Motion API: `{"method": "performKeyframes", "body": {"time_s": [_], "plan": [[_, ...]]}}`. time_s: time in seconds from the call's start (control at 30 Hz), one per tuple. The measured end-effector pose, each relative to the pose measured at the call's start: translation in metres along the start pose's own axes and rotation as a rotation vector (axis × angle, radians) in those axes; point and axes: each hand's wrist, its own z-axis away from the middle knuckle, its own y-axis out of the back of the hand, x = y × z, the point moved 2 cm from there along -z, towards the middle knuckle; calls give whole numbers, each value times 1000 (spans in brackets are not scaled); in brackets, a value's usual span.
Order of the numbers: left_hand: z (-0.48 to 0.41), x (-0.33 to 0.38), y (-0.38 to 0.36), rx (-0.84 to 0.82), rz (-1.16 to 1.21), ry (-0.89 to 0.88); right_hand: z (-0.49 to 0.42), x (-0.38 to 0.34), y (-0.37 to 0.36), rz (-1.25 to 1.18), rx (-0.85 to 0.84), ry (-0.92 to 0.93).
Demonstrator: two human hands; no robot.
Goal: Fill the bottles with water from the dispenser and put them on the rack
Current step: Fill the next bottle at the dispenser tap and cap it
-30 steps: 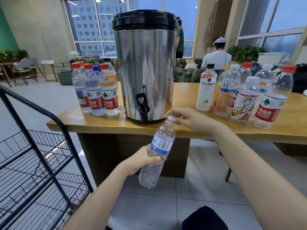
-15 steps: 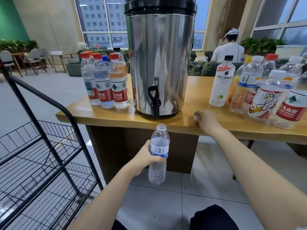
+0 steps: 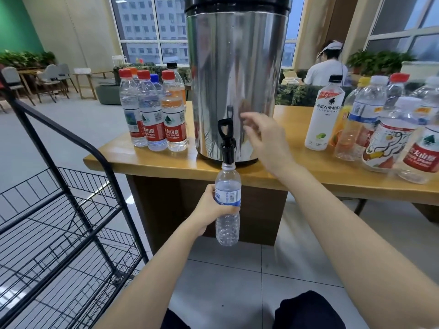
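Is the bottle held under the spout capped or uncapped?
Uncapped. The bottle, upright in the left hand, shows a bare open neck just below the black spout of the dispenser; no cap sits on it.

We've got big windows [image 3: 147, 27] facing a grey building, a green wall [image 3: 16, 27] on the left, pale floor tiles [image 3: 225, 281], and chairs [image 3: 52, 74] and plants [image 3: 26, 59] out back.
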Motion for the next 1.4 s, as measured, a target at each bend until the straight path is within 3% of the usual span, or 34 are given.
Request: {"method": "performKeyframes", "body": {"time_s": [0.07,0.2,0.63,0.83,1.4], "plan": [[-1,2,0,10,-8,-6,-8,-24,-1,-53,-22,66],[-1,2,-2,34,-27,-17,-18,-41,-6,61,-108,120],[-1,0,-1,106,-47,-48,4,-40,-7,36,177,218],[1,0,-2,109,-39,-51,36,-32,-7,85,105,319],[2,3,-5,146,-31,-48,37,-34,-11,351,178,150]]}}
